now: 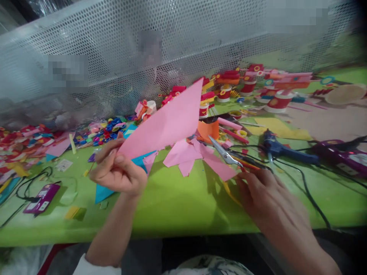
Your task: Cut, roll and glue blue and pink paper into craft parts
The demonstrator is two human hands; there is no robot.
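Note:
My left hand (119, 170) pinches one corner of a pink paper sheet (169, 122), which it holds up above the table, its pointed end toward the upper right. In my right hand (266, 194) is a pair of scissors (225, 152), the blades pointing to the upper left, apart from the sheet. The blades look closed, and the fingers partly hide the handles. Beneath the sheet, cut pink paper pieces (185, 154) lie on the green tabletop (172, 206). Some blue paper (104, 193) lies under and behind my left hand.
A blue glue gun (289, 149) with black cables lies to the right, near a purple power strip (344, 158). Another purple power strip (43, 198) is at left. Several red-and-white paper cups (279, 103) stand behind. A perforated metal panel (114, 57) runs along the back.

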